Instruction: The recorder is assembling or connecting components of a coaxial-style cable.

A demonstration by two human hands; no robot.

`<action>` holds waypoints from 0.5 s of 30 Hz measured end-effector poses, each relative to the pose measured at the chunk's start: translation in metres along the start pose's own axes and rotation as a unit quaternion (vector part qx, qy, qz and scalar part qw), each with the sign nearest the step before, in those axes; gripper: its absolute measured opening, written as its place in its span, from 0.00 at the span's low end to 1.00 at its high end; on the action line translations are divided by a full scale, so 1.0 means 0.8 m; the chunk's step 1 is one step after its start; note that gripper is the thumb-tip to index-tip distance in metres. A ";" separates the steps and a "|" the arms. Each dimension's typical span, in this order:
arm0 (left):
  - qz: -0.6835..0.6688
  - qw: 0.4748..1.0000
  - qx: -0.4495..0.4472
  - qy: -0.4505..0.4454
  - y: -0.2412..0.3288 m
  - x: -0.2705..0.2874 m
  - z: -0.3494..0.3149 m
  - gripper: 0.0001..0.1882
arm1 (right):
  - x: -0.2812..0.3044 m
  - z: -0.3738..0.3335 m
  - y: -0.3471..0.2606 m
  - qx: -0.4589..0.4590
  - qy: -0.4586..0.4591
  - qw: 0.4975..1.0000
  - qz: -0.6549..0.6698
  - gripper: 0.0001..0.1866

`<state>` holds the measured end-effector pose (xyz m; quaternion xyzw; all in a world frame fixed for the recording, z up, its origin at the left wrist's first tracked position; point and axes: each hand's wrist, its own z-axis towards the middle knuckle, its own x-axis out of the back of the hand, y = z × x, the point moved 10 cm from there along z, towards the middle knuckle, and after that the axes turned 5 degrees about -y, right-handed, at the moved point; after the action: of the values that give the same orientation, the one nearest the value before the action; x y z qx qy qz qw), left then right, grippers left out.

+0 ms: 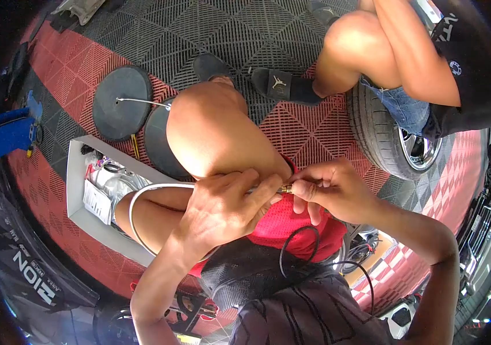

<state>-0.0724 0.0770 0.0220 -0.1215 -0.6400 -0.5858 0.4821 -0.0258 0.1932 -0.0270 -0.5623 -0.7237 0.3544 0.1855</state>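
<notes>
Above my lap and red shorts (pixel 280 224), both hands meet around a small brass fitting (pixel 284 188). My left hand (pixel 219 207) is closed with its fingers wrapped round a thin white hose (pixel 132 214), which loops out past the wrist. My right hand (pixel 337 190) pinches the right end of the fitting between thumb and fingers. Whether hose and fitting are joined is hidden by the left fingers. Below the right hand a thin black cable (pixel 283 253) curls over my lap.
A white box (pixel 74 178) with plastic bags stands left of my leg, near black discs (pixel 121 103) and a yellow-handled tool (pixel 135 146). Another person's knee (pixel 352 43) is by a wheel (pixel 366 123) at upper right. A cardboard box (pixel 380 253) holds cables.
</notes>
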 end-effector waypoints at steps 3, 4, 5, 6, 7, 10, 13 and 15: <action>-0.019 1.000 0.000 0.002 -0.002 -0.001 0.002 0.14 | 0.004 -0.004 0.000 -0.010 0.020 1.000 0.009 0.13; -0.031 1.000 0.001 0.004 -0.002 0.000 0.002 0.14 | 0.006 -0.007 -0.002 -0.004 0.031 0.999 0.000 0.13; -0.050 0.999 -0.006 0.021 -0.002 0.003 0.002 0.14 | 0.006 -0.008 -0.009 0.024 0.035 0.999 -0.009 0.12; -0.042 0.999 0.003 0.008 -0.005 0.000 0.003 0.14 | 0.006 -0.008 -0.004 0.002 0.041 0.999 -0.012 0.12; -0.058 0.998 -0.013 0.031 -0.003 0.005 0.003 0.15 | 0.006 -0.010 -0.005 0.009 0.045 0.999 -0.007 0.12; -0.065 0.996 -0.022 0.057 0.000 0.011 0.002 0.17 | 0.004 -0.015 -0.006 0.016 0.056 0.998 -0.009 0.12; -0.070 0.997 -0.002 0.040 -0.001 0.010 -0.002 0.17 | 0.004 -0.017 -0.014 0.045 0.062 0.996 -0.038 0.12; -0.087 0.996 0.015 0.019 -0.004 0.008 -0.003 0.17 | 0.002 -0.018 -0.023 0.071 0.059 0.994 -0.058 0.13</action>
<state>-0.0768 0.0713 0.0240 -0.0468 -0.6477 -0.6180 0.4432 -0.0292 0.1973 -0.0045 -0.5243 -0.7161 0.3601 0.2876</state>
